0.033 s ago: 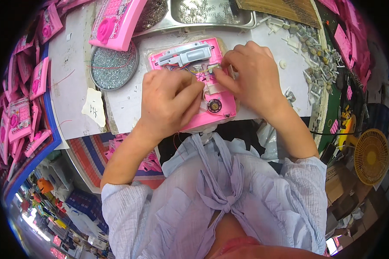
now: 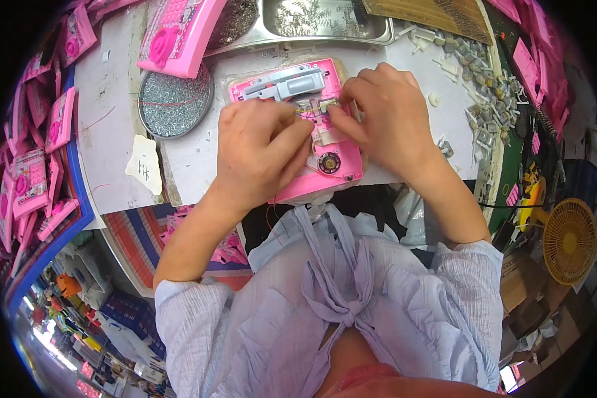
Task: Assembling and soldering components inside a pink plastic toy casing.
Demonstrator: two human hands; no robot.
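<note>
A pink plastic toy casing (image 2: pixel 341 149) lies in front of me with its inside facing up. It holds a grey plastic mechanism (image 2: pixel 298 84), thin wires, a small metal-framed part (image 2: pixel 327 105) and a round black speaker (image 2: pixel 329 163). My left hand (image 2: pixel 255 149) is closed over the casing's left side, thumb and forefinger pinched near the middle; what they hold is hidden. On the right side my right hand (image 2: pixel 388 119) is closed too, its thumb tip beside the small metal-framed part. Whatever lies between its fingers is too small to name.
A round dish of small screws (image 2: pixel 174 106) stands left, with a pink toy (image 2: pixel 179 36) above it. Behind is a metal tray of springs (image 2: pixel 312 18). Loose grey and white parts (image 2: pixel 484 99) lie right. Pink toys (image 2: pixel 30 179) pile up far left; a yellow fan (image 2: pixel 570 240) stands right.
My left hand has shifted slightly upward, covering more of the wires. The right hand stays almost where it was.
</note>
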